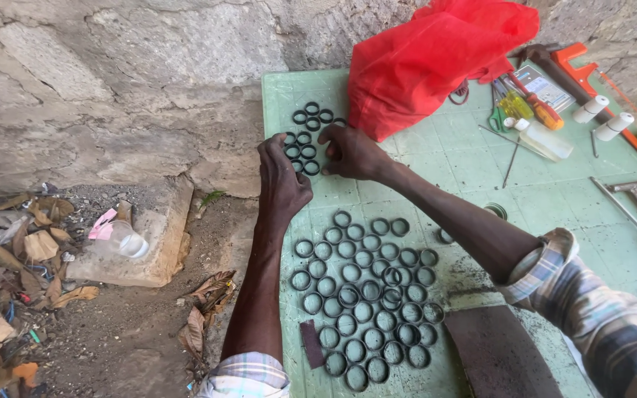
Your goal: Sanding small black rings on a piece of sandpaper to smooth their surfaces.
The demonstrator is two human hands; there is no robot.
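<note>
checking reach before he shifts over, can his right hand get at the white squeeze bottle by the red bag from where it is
Probably yes. The right hand rests at the far group of black rings, and the white squeeze bottle lies on open green mat further right; only the red bag edges near the path.

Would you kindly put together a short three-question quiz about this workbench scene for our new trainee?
1. True or false: both hands rest at the small group of black rings at the far end of the green table.
2. What lies directly beyond the right hand? A) a red bag B) a blue bucket C) a stack of plates
3. Fill in: the large group of black rings lies nearer the person, between the two ____.

Key
1. True: the left hand and right hand both touch that small group.
2. A, the red bag.
3. Forearms.
</note>
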